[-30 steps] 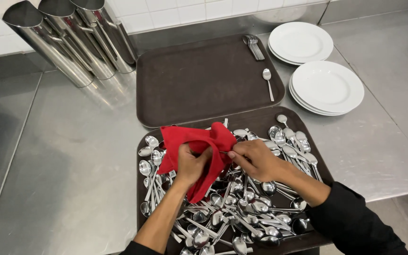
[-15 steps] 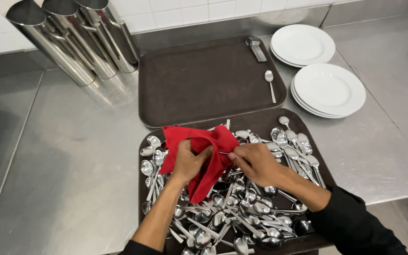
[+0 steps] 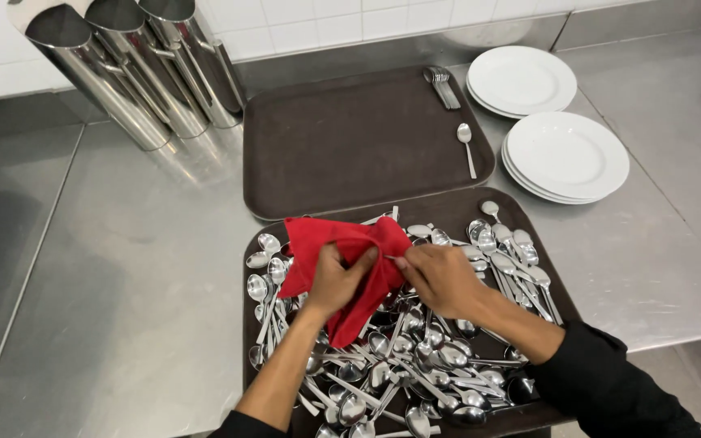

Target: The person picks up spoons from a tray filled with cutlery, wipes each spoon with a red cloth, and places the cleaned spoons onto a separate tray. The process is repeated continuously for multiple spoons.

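- Two brown trays on steel counter (image 3: 123, 324): far tray (image 3: 342, 146) mostly bare, open room across its middle; near tray (image 3: 448, 215) heaped w/ spoons, its front edge at counter's edge.
- Bare counter to left of both trays, wide and free.
- Left hand (image 3: 334, 280): fingers closed, gripping red cloth (image 3: 342, 243) over spoon pile (image 3: 399, 365), forearm rising from bottom of frame.
- Right hand (image 3: 440, 280): fingertips pinched on cloth fold, maybe a spoon handle inside; can't tell. Black sleeve.
- Qty: 1 loose spoon (image 3: 466, 146) and 1 small cutlery bundle (image 3: 441, 85) on far tray; 2 stacks white plates (image 3: 565, 154) at right; 3 steel cylinders (image 3: 135, 77) back left.
- Spoons in pile: too many to count.
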